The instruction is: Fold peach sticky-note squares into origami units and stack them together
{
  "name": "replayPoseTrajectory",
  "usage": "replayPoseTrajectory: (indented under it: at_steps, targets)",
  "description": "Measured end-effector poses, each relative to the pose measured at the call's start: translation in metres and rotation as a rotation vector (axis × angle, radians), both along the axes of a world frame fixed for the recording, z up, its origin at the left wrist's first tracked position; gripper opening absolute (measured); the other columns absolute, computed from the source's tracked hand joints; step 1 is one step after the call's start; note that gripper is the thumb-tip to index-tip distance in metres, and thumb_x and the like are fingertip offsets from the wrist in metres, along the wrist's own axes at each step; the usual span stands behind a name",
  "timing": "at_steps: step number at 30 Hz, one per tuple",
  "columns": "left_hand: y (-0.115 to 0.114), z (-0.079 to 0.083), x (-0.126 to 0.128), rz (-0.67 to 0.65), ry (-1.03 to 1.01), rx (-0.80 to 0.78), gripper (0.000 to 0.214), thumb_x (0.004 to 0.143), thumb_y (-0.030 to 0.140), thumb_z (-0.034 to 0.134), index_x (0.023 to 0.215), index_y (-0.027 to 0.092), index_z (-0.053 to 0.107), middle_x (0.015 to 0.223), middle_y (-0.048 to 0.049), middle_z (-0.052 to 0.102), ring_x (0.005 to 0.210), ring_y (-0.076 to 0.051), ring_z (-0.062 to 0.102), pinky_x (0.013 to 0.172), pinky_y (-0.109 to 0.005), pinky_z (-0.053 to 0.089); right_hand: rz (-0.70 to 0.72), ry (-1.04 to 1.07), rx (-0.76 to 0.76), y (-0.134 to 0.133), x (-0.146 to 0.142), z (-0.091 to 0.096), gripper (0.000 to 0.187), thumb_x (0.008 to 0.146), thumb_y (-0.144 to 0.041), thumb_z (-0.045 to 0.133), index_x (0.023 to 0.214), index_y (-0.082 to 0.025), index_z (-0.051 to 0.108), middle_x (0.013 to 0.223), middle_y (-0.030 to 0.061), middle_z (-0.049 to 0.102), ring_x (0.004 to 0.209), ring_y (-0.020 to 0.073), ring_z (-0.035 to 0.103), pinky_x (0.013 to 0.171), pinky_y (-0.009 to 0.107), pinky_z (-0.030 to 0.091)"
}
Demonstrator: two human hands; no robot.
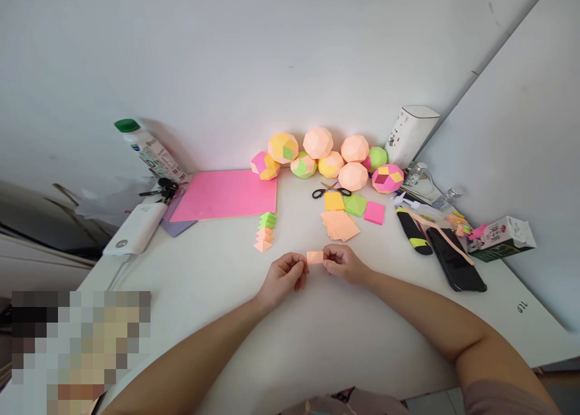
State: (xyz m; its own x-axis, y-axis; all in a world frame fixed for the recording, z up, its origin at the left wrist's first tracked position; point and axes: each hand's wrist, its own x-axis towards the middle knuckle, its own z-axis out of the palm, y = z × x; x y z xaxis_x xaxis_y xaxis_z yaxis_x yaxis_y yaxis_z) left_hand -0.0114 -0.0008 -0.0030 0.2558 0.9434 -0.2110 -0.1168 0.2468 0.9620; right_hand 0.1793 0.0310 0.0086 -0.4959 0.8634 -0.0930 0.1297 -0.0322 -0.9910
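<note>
Between my two hands, above the near part of the white table, is a small folded piece of peach paper (315,258). My left hand (286,274) pinches its left end and my right hand (343,263) pinches its right end. Just beyond lie fanned peach paper sheets (341,225), with a yellow pad (334,201), a green pad (356,205) and a pink pad (374,212) behind and beside them. Left of these, a row of folded green and peach paper pieces (265,231) overlaps in a line.
Several faceted paper balls (318,143) rest against the wall. Black-handled scissors (331,190) lie before them. A pink board (226,195) is at left, near a bottle (151,149) and white power bank (135,229). At right are a utility knife (414,231), phone (455,258) and carton (502,238).
</note>
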Motion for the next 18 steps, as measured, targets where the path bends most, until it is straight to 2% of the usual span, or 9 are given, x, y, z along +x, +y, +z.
replayPoseTrajectory:
  at_steps: [4,7,11,18]
  targets:
    - [-0.001,0.007,0.002,-0.049,-0.003,0.010,0.026,0.083,0.043,0.053,0.088,0.017,0.052,0.071,-0.0004,0.061,0.047,-0.008,0.050,0.045,-0.022,0.039,0.023,-0.010,0.070,-0.001,-0.001,-0.002,0.010,0.070,-0.015,0.052,0.064,-0.017,0.045,0.055,-0.0054,0.040,0.049,0.0075,0.035,0.046,0.021,0.028]
    - [-0.002,0.011,0.003,-0.078,0.045,-0.002,0.030,0.084,0.046,0.052,0.078,0.016,0.051,0.059,0.0011,0.058,0.044,-0.008,0.047,0.045,-0.021,0.037,0.024,-0.016,0.153,-0.003,-0.001,-0.005,0.008,0.071,-0.014,0.053,0.066,-0.016,0.046,0.060,-0.0043,0.042,0.051,0.0073,0.036,0.047,0.021,0.030]
    - [-0.001,0.010,0.003,-0.066,0.043,0.010,0.032,0.084,0.046,0.052,0.073,0.016,0.051,0.052,0.0026,0.055,0.042,-0.008,0.047,0.044,-0.021,0.036,0.022,0.035,0.216,-0.004,-0.002,-0.007,0.011,0.075,-0.016,0.056,0.082,-0.018,0.047,0.068,-0.0028,0.048,0.054,0.0082,0.042,0.049,0.021,0.035]
    - [0.000,0.004,0.002,-0.037,-0.016,0.005,0.029,0.083,0.045,0.054,0.081,0.016,0.056,0.062,0.0015,0.061,0.044,-0.008,0.050,0.045,-0.021,0.039,0.046,0.056,0.475,-0.002,-0.004,-0.011,0.002,0.080,-0.016,0.052,0.078,-0.017,0.051,0.082,0.0033,0.055,0.055,0.0075,0.046,0.050,0.021,0.040]
